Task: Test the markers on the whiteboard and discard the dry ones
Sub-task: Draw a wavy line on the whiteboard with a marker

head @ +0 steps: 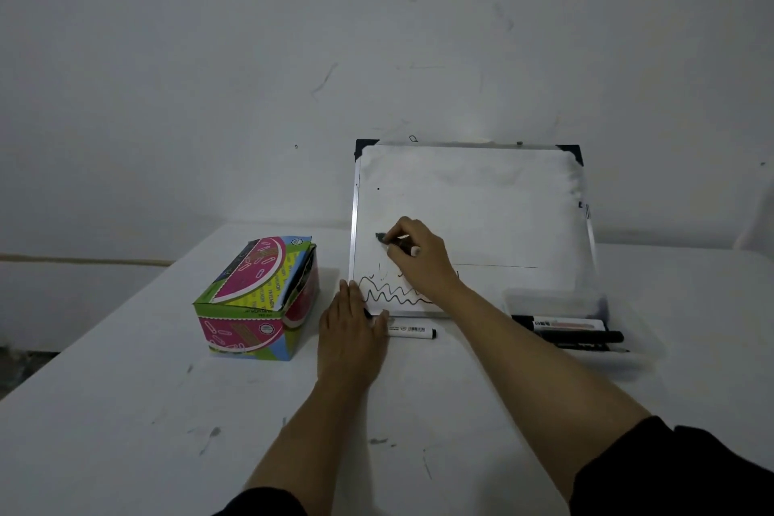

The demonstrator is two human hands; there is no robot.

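Testing is the step in hand: the right hand point(412, 253) pinches a dark marker point(396, 241) with its tip against the whiteboard point(481, 201), which leans on the far wall at the back of the desk point(125, 411). Below the tip, near the board's lower left corner, wavy black lines point(393, 294) already show. The left hand point(352, 331) lies flat with fingers straight and together, pressing at the board's near left corner as if to steady it. Just right of that hand a white-barrelled marker point(412, 331) lies on the desk, touching or nearly touching the thumb. More markers point(574, 333) sit in what seems a clear tray at the board's near right. A colourful cardboard box point(255, 300) stands to the left, well apart; it may be the discard bin, though nothing confirms that. The next move calls for a short stroke, then a judgement on whether ink appears. Whether the tip is leaving a mark is hard to make out, and the dim light blurs the tray's edges and the count of markers in it.
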